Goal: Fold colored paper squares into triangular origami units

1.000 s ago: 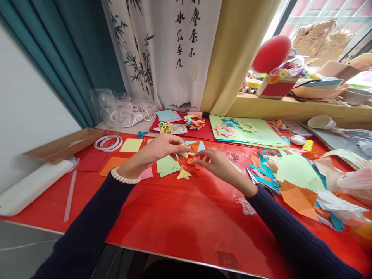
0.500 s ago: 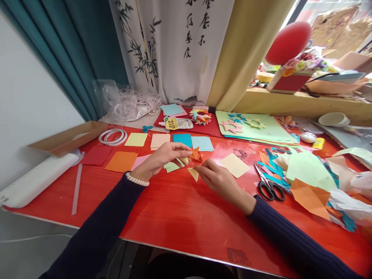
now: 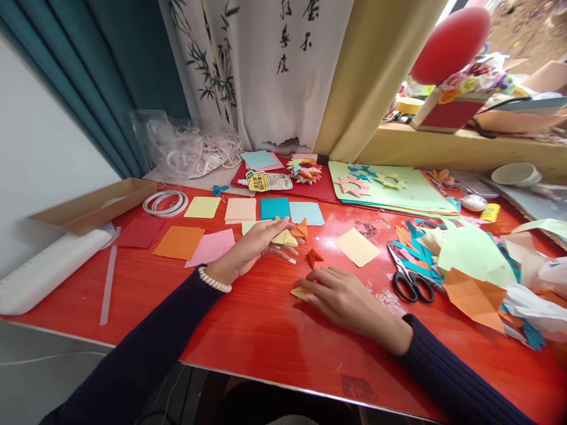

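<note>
My left hand (image 3: 254, 251) is raised over the table, its fingers closed on a folded yellow paper piece (image 3: 284, 238) joined or held against a folded orange paper piece (image 3: 300, 230); I cannot tell which. Low at the tabletop, my right hand (image 3: 343, 298) has its curled fingers on a small folded yellow paper piece (image 3: 300, 292), partly hidden under the fingertips. Between the two hands lies a small folded dark orange paper piece (image 3: 314, 258). A pale yellow paper square (image 3: 357, 247) rests just beyond my right hand.
Stacks of coloured squares, among them an orange stack (image 3: 179, 242) and a blue stack (image 3: 274, 208), lie to the left and behind. Scissors (image 3: 410, 277) and paper scraps (image 3: 476, 298) cover the right side. Finished paper rings (image 3: 354, 186) sit on green sheets (image 3: 425, 195).
My right hand has come down toward the table with the small yellow piece. The left hand has turned, showing the yellow and orange pieces; the dark orange piece is now visible on the table.
</note>
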Demonstrator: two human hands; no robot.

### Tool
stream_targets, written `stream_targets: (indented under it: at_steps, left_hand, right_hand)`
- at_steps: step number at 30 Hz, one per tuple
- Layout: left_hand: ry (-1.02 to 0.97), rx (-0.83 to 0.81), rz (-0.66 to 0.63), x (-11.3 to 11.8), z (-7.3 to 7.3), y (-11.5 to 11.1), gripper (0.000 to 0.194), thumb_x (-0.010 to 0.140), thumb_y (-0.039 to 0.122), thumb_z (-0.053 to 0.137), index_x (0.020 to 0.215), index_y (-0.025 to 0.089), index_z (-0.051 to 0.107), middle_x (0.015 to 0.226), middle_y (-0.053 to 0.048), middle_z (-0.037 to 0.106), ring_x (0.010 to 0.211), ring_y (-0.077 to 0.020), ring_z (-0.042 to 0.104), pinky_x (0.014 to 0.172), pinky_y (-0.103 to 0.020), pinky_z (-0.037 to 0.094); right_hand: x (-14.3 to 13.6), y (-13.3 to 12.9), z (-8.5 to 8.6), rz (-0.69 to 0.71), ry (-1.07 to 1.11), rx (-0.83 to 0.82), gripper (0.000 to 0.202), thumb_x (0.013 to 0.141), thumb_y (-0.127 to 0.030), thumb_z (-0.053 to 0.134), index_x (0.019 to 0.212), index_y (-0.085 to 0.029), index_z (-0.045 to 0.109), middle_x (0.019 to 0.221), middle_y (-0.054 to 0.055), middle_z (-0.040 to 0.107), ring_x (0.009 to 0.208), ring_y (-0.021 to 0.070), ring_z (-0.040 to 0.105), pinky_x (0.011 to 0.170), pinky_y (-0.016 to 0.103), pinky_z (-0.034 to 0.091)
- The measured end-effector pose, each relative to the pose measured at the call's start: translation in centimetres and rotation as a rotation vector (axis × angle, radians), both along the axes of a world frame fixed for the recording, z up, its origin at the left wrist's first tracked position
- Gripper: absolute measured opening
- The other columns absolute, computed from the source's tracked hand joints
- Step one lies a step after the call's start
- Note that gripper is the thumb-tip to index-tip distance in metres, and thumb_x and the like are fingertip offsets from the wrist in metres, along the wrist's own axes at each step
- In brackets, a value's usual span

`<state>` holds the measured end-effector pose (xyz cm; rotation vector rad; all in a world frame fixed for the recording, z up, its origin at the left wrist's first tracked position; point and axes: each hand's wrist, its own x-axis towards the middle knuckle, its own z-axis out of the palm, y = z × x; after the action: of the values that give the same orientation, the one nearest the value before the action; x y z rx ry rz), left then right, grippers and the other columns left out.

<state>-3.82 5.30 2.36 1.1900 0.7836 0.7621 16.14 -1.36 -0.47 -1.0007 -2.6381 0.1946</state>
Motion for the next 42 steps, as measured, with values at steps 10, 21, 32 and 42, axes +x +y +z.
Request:
stream_targets:
  at_steps: [10,21,32,42]
  left_hand:
    - [0.14,0.092,-0.126,0.2,-0.2,-0.1,0.025,0.083,0.029,0.06,0.101,0.012,0.06,0.078,-0.004,0.067,0.073,-0.0125,0.066,0.069,-0.024,0.052]
    - [0.105,0.018,-0.094,1.9,-1.6,-1.4,0.024,0.085,0.036,0.057,0.091,0.012,0.056,0.076,-0.003,0.066,0.072,-0.0148,0.069,0.064,-0.022,0.055]
    - [0.281,0.186,-0.081,1.5,-1.4,-1.3,0.019,0.083,0.03,0.058,0.082,0.012,0.064,0.067,-0.003,0.066,0.06,-0.0117,0.065,0.061,-0.022,0.052]
    - [0.145,0.143,-0.015,1.8,-1.2,-1.3,0.03,0.082,0.037,0.059,0.101,0.015,0.056,0.078,-0.001,0.062,0.068,-0.0106,0.062,0.067,-0.024,0.052]
  right_hand:
    - [0.4,0.8,0.1,-0.417,0.774,-0.671,0.03,0.087,-0.045,0.048,0.1,-0.019,0.057,0.079,0.004,0.063,0.058,0.013,0.059,0.054,0.028,0.048]
    - [0.3,1.1,0.0,-0.429,1.111,-0.949,0.024,0.079,-0.038,0.063,0.072,-0.016,0.056,0.066,0.002,0.066,0.055,0.012,0.063,0.053,0.025,0.049]
    - [0.0,0.9,0.2,-0.376,1.024,-1.013,0.024,0.081,-0.039,0.059,0.076,-0.016,0.059,0.065,0.003,0.066,0.054,0.0123,0.063,0.052,0.026,0.05]
    - [-0.2,0.6,0.3,-0.403,1.063,-0.902,0.02,0.084,-0.036,0.057,0.083,-0.016,0.058,0.067,0.002,0.064,0.055,0.0115,0.062,0.053,0.025,0.05]
